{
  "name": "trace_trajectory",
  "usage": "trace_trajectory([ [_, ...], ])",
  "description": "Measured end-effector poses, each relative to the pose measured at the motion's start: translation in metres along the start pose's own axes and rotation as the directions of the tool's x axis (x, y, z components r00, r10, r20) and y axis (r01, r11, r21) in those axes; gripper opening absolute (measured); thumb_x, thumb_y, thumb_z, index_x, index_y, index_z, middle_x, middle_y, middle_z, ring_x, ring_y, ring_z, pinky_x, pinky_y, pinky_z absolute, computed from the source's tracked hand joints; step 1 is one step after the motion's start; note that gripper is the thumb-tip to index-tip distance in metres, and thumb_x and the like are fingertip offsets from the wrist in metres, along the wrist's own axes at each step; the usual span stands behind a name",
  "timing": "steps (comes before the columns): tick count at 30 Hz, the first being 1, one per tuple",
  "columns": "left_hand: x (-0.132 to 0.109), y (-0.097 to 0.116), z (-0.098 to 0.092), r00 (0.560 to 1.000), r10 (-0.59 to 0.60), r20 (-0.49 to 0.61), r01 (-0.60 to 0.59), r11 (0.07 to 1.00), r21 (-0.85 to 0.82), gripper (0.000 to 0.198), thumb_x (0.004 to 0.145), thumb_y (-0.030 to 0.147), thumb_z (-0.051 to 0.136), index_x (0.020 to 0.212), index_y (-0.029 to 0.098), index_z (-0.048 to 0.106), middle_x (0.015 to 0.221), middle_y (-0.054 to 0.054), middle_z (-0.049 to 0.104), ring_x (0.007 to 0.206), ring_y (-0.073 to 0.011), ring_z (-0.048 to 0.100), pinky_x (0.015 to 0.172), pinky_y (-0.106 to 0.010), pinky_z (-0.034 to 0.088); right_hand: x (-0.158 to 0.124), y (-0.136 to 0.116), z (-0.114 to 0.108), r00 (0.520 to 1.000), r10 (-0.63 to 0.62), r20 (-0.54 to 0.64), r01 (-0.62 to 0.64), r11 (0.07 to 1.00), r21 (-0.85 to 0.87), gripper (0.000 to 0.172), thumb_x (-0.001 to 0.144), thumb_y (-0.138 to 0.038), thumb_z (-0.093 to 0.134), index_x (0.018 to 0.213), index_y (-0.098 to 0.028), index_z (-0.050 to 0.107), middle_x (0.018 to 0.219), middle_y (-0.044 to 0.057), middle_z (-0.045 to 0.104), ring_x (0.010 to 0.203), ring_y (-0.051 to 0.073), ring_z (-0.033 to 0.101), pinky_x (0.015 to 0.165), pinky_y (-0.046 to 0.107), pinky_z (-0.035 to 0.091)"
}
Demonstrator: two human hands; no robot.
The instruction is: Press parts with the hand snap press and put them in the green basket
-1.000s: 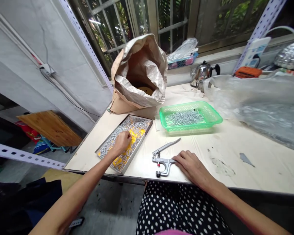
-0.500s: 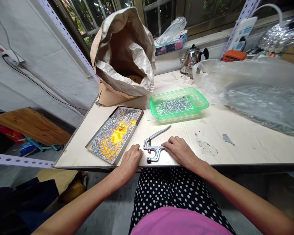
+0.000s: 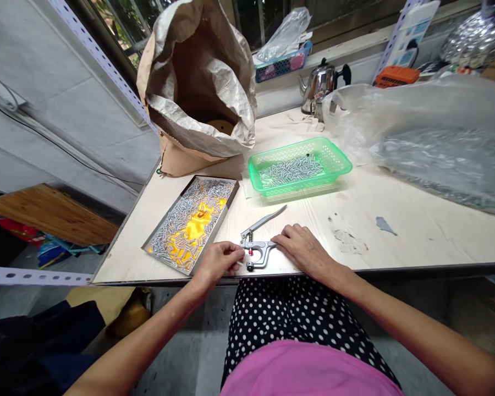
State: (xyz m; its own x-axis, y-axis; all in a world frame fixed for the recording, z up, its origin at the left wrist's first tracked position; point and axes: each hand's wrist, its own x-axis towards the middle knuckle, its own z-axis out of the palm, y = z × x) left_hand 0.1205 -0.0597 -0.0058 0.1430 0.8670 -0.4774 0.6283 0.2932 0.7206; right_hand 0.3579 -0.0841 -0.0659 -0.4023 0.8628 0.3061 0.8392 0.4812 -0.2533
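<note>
A metal press plier tool (image 3: pixel 259 242) lies near the table's front edge. My right hand (image 3: pixel 303 248) rests on its rear end, fingers curled over the handle. My left hand (image 3: pixel 220 260) is pinched at the tool's jaw on the left, fingers closed on something too small to make out. Just left of that hand sits a flat metal tray (image 3: pixel 192 220) with a yellow bottom, holding several small silver pieces. Behind the tool stands a green plastic basket (image 3: pixel 299 168) with more silver pieces.
A big open paper sack (image 3: pixel 198 82) stands at the back left. A large clear plastic bag (image 3: pixel 429 140) of metal parts fills the right side. A steel kettle (image 3: pixel 319 82) stands by the window. The table's front edge (image 3: pixel 355 269) runs just behind my wrists.
My left hand has left the yellow-bottomed tray and come right to the tool's jaw, closing into a pinch. My right hand stayed on the tool. The view tilted down.
</note>
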Motion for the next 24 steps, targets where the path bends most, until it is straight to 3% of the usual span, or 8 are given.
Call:
trace_trajectory([
  [2,0.0,0.001,0.004,0.998,-0.048,0.031,0.052,0.986,-0.158,0.023,0.078,0.036,0.065,0.079,0.013,0.064,0.057,0.003,0.057,0.045,-0.0073,0.048,0.045,-0.019,0.036,0.0,0.0,0.0,1.0,-0.001,-0.005,0.001,1.0,-0.003,0.019,0.095,-0.021,0.049,0.104,-0.022,0.066,0.088,0.007,0.057,0.082,0.021,0.044,0.069,0.034,0.029],
  [6,-0.001,0.004,0.011,0.996,-0.073,0.055,0.084,0.969,-0.231,0.036,0.07,0.046,0.073,0.071,0.012,0.063,0.05,0.005,0.052,0.04,-0.004,0.039,0.04,-0.018,0.028,0.0,0.001,0.0,1.0,0.003,-0.013,-0.003,1.0,-0.018,0.019,0.096,-0.021,0.049,0.102,-0.022,0.067,0.087,0.007,0.057,0.082,0.021,0.044,0.068,0.033,0.028],
  [17,-0.001,0.011,0.014,0.991,-0.133,0.033,0.137,0.977,-0.164,0.031,0.065,0.041,0.076,0.071,0.011,0.066,0.049,0.005,0.054,0.04,-0.0057,0.042,0.037,-0.018,0.03,0.001,0.0,0.001,0.999,0.035,-0.004,-0.035,0.999,-0.021,0.015,0.094,-0.022,0.055,0.101,-0.022,0.067,0.087,0.005,0.057,0.082,0.02,0.044,0.069,0.032,0.027],
  [24,0.004,0.013,0.01,0.973,-0.198,0.118,0.211,0.971,-0.111,0.027,0.071,0.037,0.073,0.067,0.013,0.063,0.043,0.005,0.051,0.036,-0.0049,0.04,0.036,-0.017,0.029,-0.001,0.001,0.0,1.0,0.009,0.002,-0.009,0.999,-0.048,0.015,0.095,-0.021,0.052,0.102,-0.022,0.066,0.091,0.006,0.057,0.084,0.02,0.044,0.07,0.032,0.027],
])
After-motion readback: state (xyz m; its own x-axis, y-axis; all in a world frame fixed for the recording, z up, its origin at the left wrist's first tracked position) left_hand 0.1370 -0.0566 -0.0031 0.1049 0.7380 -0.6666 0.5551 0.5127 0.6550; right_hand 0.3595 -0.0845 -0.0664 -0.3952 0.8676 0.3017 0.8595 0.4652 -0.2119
